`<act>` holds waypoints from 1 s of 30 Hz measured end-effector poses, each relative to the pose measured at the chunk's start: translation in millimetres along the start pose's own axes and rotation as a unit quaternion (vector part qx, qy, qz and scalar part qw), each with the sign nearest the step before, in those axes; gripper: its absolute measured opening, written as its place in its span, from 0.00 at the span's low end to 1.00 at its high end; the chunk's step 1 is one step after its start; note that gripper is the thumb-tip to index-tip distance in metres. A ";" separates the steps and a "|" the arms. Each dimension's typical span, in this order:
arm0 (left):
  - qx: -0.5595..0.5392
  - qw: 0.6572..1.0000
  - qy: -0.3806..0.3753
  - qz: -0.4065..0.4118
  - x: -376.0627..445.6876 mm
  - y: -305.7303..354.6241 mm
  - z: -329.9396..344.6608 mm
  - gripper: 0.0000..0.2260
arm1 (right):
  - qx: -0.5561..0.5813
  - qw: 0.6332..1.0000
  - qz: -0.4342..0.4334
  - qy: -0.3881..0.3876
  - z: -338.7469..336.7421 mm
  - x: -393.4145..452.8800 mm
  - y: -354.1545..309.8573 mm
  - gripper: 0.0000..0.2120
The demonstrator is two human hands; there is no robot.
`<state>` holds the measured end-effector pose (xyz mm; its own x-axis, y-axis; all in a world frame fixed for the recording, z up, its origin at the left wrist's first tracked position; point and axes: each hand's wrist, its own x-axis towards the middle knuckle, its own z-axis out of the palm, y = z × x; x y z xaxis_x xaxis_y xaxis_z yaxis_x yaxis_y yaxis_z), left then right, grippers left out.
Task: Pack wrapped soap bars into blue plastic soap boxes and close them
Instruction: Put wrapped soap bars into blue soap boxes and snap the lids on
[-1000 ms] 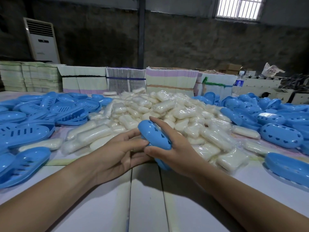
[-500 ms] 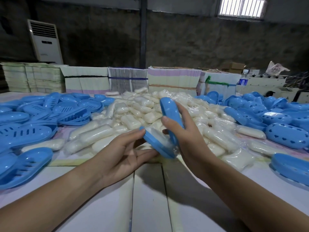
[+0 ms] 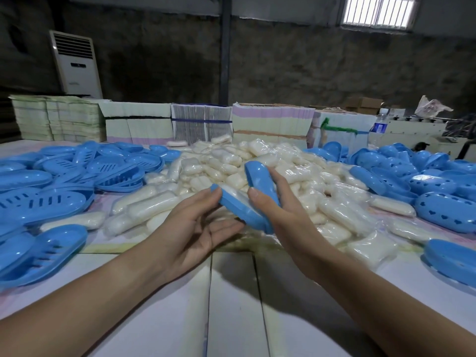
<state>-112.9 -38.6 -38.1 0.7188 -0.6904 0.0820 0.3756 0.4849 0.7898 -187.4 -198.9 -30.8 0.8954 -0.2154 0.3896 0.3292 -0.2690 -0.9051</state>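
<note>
— Can you see inside that soap box [image 3: 242,210] from where you stand?

— Partly. The left hand [image 3: 190,228] cradles the tray half from below, fingers loosely bent round its near end, and a wrapped soap bar [image 3: 233,193] lies in it, glossy through the film. The right hand [image 3: 280,204] grips the lid [image 3: 260,177], thumb on its near face, fingers behind. The lid stands nearly upright above the tray's right end; whether the two halves touch there is hidden by the thumb, I think.

— Any writing on it?

— None I can read. The only label is on a water bottle [image 3: 378,126] far right, too small to make out. The white air conditioner [image 3: 76,64] far left has a dark panel, blurred.

— And the rest of the desk [image 3: 231,305]?

— A heap of wrapped bars [image 3: 257,163] in the middle, just beyond the hands. Slotted blue trays [image 3: 43,202] on the left, cut off at the edge. Closed boxes [image 3: 445,210] with heart-shaped holes on the right. Stacks of flat cartons [image 3: 201,122] along the far side.
</note>
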 end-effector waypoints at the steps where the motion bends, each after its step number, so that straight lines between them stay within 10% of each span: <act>1: 0.026 1.000 -0.011 0.003 -1.2 -1.1 0.5 0.26 | 0.000 1.000 0.000 -0.021 2.7 -1.5 0.5 0.31; 18: 0.075 0.996 -0.049 0.014 -5.4 -7.3 3.4 0.16 | -0.116 0.991 0.004 -0.059 4.5 -1.6 4.9 0.31; 30: 0.139 0.989 -0.030 0.040 -4.8 -3.9 0.5 0.29 | -0.276 0.958 -0.054 -0.051 -4.3 -1.2 1.3 0.36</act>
<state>-118.1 -37.4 -41.3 0.6999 -0.6912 0.1802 0.1384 0.3787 0.9151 -189.3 -203.0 -31.6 0.8987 -0.0726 0.4324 0.2388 -0.7460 -0.6217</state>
